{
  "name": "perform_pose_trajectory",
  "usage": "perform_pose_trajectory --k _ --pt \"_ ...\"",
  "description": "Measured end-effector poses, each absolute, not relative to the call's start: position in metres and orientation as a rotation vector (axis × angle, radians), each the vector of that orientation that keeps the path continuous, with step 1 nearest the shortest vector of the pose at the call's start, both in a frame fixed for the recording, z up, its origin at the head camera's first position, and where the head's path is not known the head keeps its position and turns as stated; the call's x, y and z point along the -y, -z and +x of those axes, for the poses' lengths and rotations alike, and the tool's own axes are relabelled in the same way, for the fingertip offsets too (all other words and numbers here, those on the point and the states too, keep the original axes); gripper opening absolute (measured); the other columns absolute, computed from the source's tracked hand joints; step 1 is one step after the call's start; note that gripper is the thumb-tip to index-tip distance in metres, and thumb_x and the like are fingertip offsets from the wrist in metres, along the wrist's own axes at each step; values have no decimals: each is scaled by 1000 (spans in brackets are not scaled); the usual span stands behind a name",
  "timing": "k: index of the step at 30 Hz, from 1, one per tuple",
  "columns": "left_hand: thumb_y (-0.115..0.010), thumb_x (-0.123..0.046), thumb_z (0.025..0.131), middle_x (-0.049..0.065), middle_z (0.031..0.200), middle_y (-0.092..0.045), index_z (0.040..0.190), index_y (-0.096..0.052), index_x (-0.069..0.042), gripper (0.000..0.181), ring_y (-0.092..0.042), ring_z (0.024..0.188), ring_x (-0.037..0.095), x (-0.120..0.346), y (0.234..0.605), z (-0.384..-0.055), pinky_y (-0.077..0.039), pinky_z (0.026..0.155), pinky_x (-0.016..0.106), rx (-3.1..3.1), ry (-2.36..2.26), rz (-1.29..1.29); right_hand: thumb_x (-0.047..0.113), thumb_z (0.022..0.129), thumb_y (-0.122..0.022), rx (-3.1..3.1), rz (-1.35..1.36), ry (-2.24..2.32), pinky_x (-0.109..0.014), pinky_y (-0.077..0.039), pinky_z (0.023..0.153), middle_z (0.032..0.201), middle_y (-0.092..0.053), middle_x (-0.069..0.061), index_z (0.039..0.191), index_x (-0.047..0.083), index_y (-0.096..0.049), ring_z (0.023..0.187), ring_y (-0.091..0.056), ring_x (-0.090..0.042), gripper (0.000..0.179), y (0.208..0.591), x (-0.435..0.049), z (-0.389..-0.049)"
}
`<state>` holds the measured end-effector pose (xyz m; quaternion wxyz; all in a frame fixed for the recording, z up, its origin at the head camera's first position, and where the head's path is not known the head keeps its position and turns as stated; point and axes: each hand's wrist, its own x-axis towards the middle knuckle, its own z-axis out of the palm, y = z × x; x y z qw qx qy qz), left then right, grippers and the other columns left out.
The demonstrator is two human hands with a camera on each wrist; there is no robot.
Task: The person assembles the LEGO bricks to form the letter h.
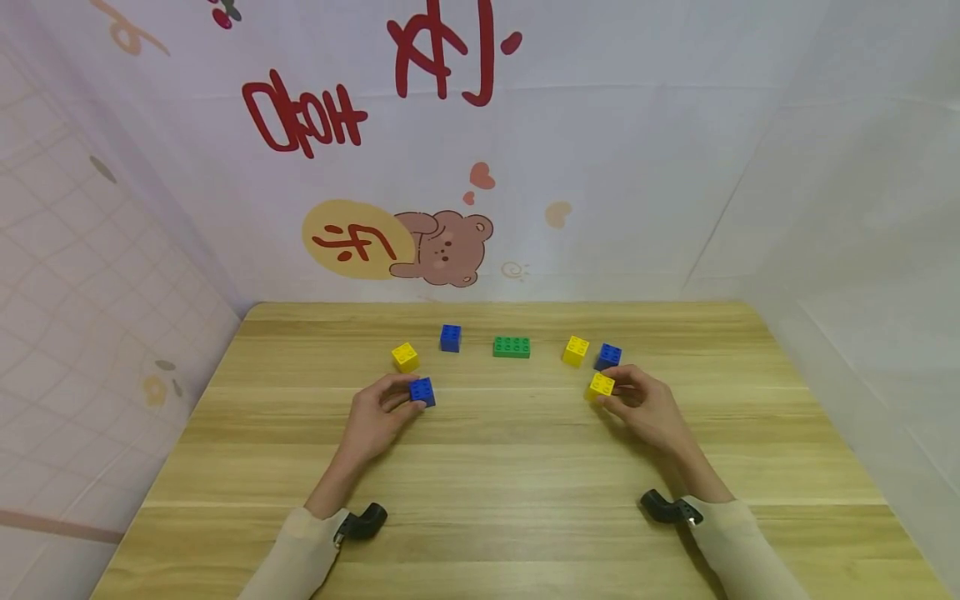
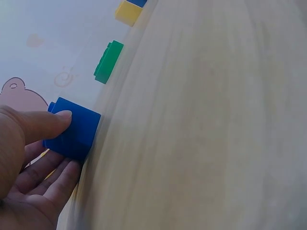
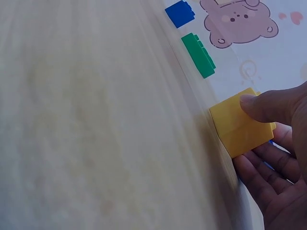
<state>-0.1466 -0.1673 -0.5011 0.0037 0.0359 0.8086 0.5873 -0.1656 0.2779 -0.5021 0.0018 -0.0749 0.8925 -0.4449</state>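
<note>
In the head view, my left hand [image 1: 377,415] pinches a blue building block [image 1: 422,392] between thumb and fingers. The left wrist view shows my thumb flat on the side of that blue block [image 2: 76,128], fingers beneath it. My right hand [image 1: 647,408] pinches a yellow building block [image 1: 601,387]; up close, the thumb lies on the face of this yellow block [image 3: 240,123]. A second yellow block [image 1: 406,357] lies just beyond my left hand. Past my right hand sit another blue block [image 1: 609,357] and another yellow block [image 1: 576,351].
A longer green block [image 1: 512,347] lies studs up near the middle back of the wooden table [image 1: 510,500]. To its left stands a blue block [image 1: 451,337]. Behind the table hangs a white printed cloth [image 1: 615,167] with a bear, hearts and red lettering.
</note>
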Motion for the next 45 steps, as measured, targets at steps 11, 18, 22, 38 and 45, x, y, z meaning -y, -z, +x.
perform_pose_trajectory --k 11,18,22,38,45 --pt "-77 -1 90 24 134 -65 130 -65 -3 42 -68 120 37 162 501 -148 -59 99 31 -2539 -1836 141 26 92 -80 -2799 -258 1408 -33 -60 95 125 -70 -10 125 15 -65 110 -71 -29 38 505 -272 -166" --pt "-76 -2 90 24 134 -65 131 -65 -3 43 -67 121 37 160 502 -147 -59 100 31 -2531 -1833 148 25 91 -80 -2797 -264 1407 -25 -59 91 124 -70 -11 125 14 -65 107 -71 -28 39 504 -269 -166" --pt "-77 -1 89 23 133 -66 131 -65 -3 43 -68 121 36 158 501 -147 -59 100 31 -2523 -1829 142 25 91 -81 -2793 -265 1401 -29 -60 92 125 -70 -11 125 13 -65 108 -71 -28 40 504 -266 -167" --pt "-77 -1 89 24 136 -64 133 -63 -1 46 -66 123 36 150 503 -150 -58 103 36 -2503 -1858 175 24 91 -80 -2795 -298 1405 -38 -61 94 122 -71 -11 124 13 -66 107 -72 -27 38 508 -257 -170" --pt "-77 -3 90 22 134 -65 131 -65 -3 43 -67 122 35 146 502 -150 -58 103 35 -2483 -1864 182 24 91 -81 -2735 -317 1459 -47 -60 98 123 -71 -12 123 11 -66 108 -71 -28 38 507 -250 -171"
